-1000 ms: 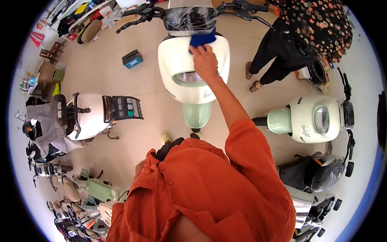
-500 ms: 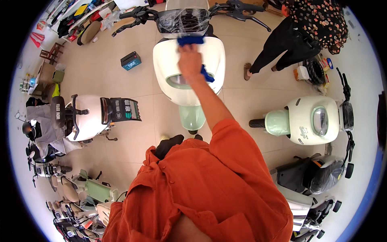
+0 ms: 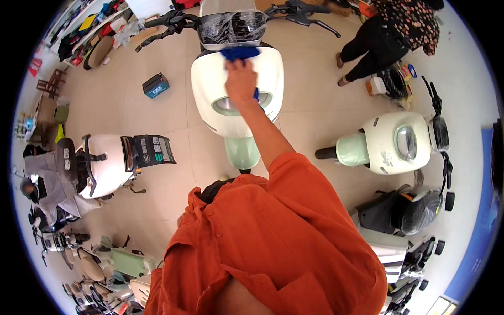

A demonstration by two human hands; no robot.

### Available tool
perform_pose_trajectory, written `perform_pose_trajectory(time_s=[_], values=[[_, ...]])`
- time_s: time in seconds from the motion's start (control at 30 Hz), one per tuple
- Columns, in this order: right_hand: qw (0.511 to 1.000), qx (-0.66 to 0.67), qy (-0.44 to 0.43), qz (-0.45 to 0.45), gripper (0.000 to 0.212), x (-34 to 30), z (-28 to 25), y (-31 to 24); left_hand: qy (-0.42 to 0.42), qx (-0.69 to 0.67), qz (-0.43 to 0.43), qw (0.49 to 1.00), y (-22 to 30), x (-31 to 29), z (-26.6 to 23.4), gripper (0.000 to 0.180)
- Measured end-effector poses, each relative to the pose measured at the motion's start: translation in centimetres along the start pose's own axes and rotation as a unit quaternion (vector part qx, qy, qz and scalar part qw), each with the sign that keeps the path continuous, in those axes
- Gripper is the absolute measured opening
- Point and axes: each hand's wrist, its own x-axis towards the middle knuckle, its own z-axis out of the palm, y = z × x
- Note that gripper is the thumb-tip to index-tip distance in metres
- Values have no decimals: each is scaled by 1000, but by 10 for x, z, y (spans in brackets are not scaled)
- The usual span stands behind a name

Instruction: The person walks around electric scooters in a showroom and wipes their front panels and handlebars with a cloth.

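Observation:
My right hand (image 3: 241,84) is closed on a dark blue cloth (image 3: 240,53) and presses it against the upper cream-white front panel (image 3: 208,70) of an electric scooter. Part of the cloth hangs out by my wrist, over the oval headlight (image 3: 226,106). Above the panel, clear plastic film covers the scooter's display (image 3: 232,29), between black handlebars with brake levers. A pale green front fender (image 3: 243,153) sits below. My left hand does not show; my orange shirt fills the lower middle.
A second cream and green scooter (image 3: 386,144) stands on the right, a white one (image 3: 107,163) on the left. A boxed black-and-blue battery (image 3: 156,85) lies on the tiled floor. Another person (image 3: 388,39) in a floral top stands at the upper right. Several more scooters line both lower sides.
My right hand and the cloth have shifted slightly over the upper panel. The other person's legs have changed position at the upper right. The whole view has turned a little.

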Motion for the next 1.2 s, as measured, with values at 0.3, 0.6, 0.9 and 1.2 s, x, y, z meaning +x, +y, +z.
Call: perform_pose_trajectory(time_s=[0.3, 0.6, 0.9, 1.2], values=[[994, 88, 51, -47, 31, 15, 2, 51, 6, 16, -15, 1000, 3, 1, -36, 46], [986, 6, -29, -163, 33, -13, 11, -36, -11, 35, 3, 999, 1, 22, -53, 46], [995, 72, 60, 22, 40, -2, -5, 43, -10, 10, 49, 999, 29, 17, -33, 43], [980, 12, -63, -190, 34, -33, 9, -36, -8, -17, -6, 1000, -18, 22, -53, 41]])
